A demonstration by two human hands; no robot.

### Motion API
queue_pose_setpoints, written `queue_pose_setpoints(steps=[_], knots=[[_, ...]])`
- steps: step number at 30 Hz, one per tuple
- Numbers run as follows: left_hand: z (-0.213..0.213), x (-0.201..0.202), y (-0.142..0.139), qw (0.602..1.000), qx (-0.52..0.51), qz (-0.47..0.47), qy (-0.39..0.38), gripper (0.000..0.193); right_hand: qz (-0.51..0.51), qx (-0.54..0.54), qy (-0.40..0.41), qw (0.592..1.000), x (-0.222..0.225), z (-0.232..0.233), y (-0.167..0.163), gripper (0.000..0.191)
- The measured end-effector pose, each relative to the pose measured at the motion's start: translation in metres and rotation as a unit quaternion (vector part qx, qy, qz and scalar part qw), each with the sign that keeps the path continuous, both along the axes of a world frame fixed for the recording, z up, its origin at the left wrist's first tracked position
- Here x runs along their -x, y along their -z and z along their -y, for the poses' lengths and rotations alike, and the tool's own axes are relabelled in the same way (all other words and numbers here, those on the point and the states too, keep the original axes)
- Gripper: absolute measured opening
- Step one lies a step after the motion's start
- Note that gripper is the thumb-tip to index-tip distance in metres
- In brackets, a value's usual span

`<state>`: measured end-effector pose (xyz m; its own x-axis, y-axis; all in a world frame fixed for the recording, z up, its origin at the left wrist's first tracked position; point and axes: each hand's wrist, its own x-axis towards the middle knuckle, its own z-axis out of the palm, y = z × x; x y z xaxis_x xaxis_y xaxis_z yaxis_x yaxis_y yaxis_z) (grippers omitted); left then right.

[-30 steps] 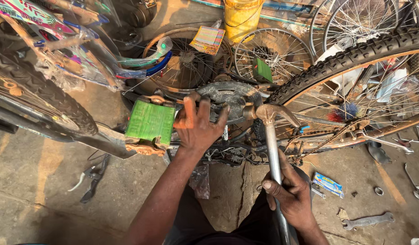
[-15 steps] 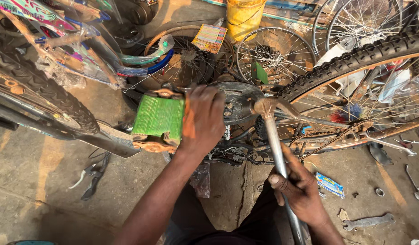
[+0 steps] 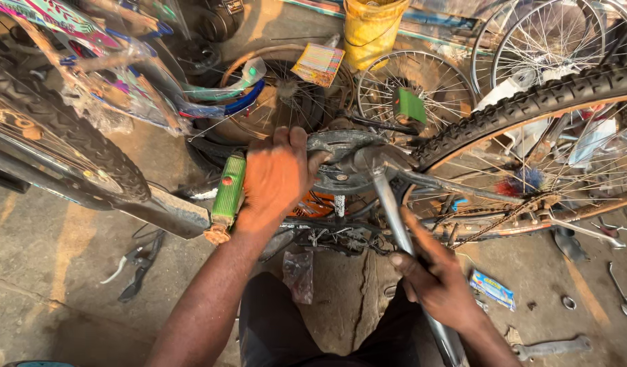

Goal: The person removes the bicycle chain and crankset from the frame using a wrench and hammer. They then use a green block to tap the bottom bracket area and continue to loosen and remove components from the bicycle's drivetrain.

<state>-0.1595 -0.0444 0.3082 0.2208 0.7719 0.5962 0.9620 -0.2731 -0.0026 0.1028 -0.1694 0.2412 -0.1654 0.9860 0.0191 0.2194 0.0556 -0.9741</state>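
Left hand (image 3: 276, 178) is clamping down over the green pedal (image 3: 228, 190), fingers curled tight around it and the crank, thumb reaching toward the chainring (image 3: 340, 163) in the middle of the upturned bicycle. Right hand (image 3: 439, 285) is gripping the long metal pipe (image 3: 395, 211), fingers wrapped closed around the shaft, index finger lying straight along it. The pipe's top end is sitting at the crank centre, just beside the back tyre (image 3: 531, 109). Pliers (image 3: 140, 268) are lying on the concrete floor (image 3: 48, 272), lower left.
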Motion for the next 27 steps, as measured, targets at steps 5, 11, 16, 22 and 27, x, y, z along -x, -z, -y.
queue_pose_setpoints(steps=[5, 11, 16, 22, 27], knots=[[-0.003, -0.001, 0.017, 0.997, -0.02, 0.071, 0.004, 0.052, -0.024, -0.161, 0.027, 0.986, -0.001, 0.017, -0.007, 0.076], [-0.008, -0.004, 0.014, 0.997, -0.02, 0.073, 0.004, 0.053, 0.108, -0.041, 0.024, 0.993, 0.0, 0.001, -0.015, 0.076], [0.0, -0.004, 0.011, 0.997, 0.007, 0.067, 0.028, 0.045, 0.065, -0.089, 0.043, 0.993, -0.003, 0.012, -0.024, 0.073], [-0.003, -0.007, 0.012, 0.999, 0.002, 0.036, 0.016, 0.041, 0.072, -0.106, 0.017, 0.992, -0.002, 0.012, -0.011, 0.069], [-0.014, -0.01, 0.012, 0.999, -0.036, 0.004, 0.022, 0.044, 0.104, -0.06, 0.092, 0.989, -0.012, 0.013, -0.025, 0.069]])
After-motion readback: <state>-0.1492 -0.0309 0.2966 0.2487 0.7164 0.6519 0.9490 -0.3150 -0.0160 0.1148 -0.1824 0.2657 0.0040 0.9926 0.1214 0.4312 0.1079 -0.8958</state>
